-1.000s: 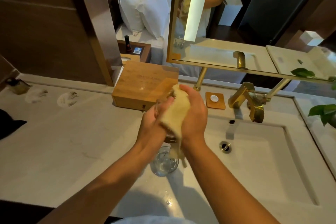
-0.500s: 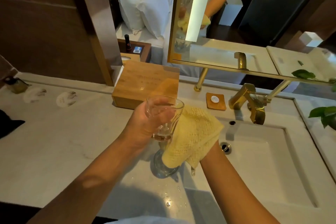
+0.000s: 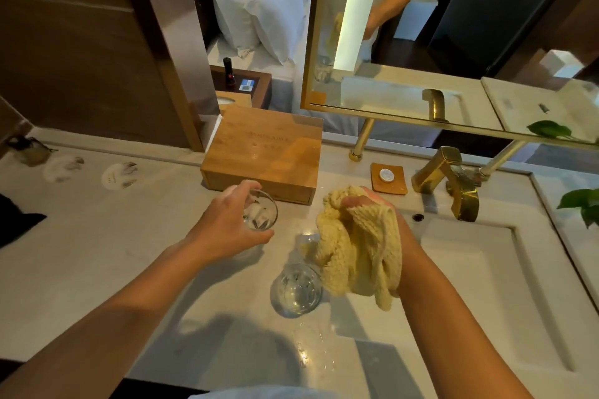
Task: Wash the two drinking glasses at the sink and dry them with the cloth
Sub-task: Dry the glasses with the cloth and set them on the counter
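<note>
Two hands busy: left hand (image 3: 227,223) grips a glass (image 3: 261,214), now out of the cloth (image 3: 356,253) and lowered toward the worktop (image 3: 97,236). Right hand (image 3: 368,201) clutches the cloth. Second glass (image 3: 296,290) stands between, probably next.

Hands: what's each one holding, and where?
The left hand grips a drinking glass round its upper side; the right hand clutches the yellow cloth by its bunched top.
</note>
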Available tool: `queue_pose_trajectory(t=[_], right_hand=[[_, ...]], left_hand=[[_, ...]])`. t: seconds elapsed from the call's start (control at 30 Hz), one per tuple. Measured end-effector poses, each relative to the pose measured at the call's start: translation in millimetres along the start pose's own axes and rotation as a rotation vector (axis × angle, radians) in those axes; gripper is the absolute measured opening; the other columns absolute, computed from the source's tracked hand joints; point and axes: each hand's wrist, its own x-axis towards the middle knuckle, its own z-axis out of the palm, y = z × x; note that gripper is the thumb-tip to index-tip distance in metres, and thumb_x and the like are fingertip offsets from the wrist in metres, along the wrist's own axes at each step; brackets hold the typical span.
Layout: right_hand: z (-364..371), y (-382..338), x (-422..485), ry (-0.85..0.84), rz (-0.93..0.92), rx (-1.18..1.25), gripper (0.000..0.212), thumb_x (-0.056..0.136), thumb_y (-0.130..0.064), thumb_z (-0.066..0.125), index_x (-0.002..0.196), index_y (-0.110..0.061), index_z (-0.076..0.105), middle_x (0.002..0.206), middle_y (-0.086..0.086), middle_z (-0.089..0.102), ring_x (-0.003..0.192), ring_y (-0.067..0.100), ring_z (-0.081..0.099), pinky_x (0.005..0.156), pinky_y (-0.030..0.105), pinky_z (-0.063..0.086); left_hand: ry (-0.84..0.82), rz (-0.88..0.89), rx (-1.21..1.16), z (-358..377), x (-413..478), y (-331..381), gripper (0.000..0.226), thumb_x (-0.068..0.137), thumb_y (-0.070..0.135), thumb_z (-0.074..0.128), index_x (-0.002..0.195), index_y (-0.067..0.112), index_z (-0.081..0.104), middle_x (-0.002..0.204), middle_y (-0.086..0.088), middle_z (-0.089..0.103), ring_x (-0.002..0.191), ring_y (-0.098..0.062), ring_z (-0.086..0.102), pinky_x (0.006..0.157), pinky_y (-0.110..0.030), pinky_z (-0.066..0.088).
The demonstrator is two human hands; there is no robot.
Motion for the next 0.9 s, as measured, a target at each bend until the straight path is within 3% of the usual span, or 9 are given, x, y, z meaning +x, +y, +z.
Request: queue_pose_trajectory(t=[0.1,0.2,0.4,0.63,0.9], right_hand=[[-1,-6,-2,-0.009,-0.225,-0.283,0.012,0.095,-0.011,0.06,0.085,-0.015,0.067,0.072,-0.003,0.068,0.063,0.002,0.064,0.057,0.013,0.051],[-2,-2,-8,0.013,-0.344,-0.376,0.012,0.09,-0.013,0.064,0.085,-0.021,0.071,0.077,-0.009,0.069,0.065,-0.002,0.062,0.057,0.013,0.051],[-6,3,-7,0.059,-0.338,-0.387,0.02,0.091,-0.011,0.064,0.081,-0.028,0.068,0.081,-0.007,0.07,0.078,0.009,0.067,0.066,0.024,0.051],[-12,7,-6,0.1,-0.318,-0.348,0.011,0.091,-0.01,0.064,0.087,-0.019,0.07,0.082,0.002,0.07,0.074,0.01,0.068,0.057,0.015,0.05],[-11,13,-2,0.11,-0.289,-0.346,0.012,0.091,-0.014,0.066,0.083,-0.021,0.07,0.084,0.008,0.072,0.079,0.025,0.07,0.07,0.041,0.054]], left_hand=[[-0.009,0.004,0.124,13,3,-15,0.083,0.072,0.051,0.082,0.139,0.023,0.043,0.116,0.003,0.054,0.112,-0.019,0.051,0.087,-0.033,0.046],[-0.005,0.001,0.195,25,9,-25,0.082,0.073,0.056,0.078,0.138,0.022,0.042,0.116,0.002,0.055,0.112,-0.023,0.051,0.087,-0.036,0.046],[0.002,-0.043,0.087,41,24,-38,0.078,0.076,0.047,0.081,0.136,0.013,0.043,0.115,0.0,0.049,0.104,-0.02,0.053,0.089,-0.035,0.05],[-0.019,-0.116,0.097,47,35,-48,0.077,0.08,0.042,0.075,0.143,0.017,0.039,0.125,-0.008,0.045,0.114,-0.027,0.05,0.097,-0.043,0.051],[0.008,-0.202,0.149,38,41,-60,0.063,0.083,0.038,0.074,0.139,0.028,0.045,0.126,-0.01,0.041,0.117,-0.028,0.044,0.094,-0.039,0.047]])
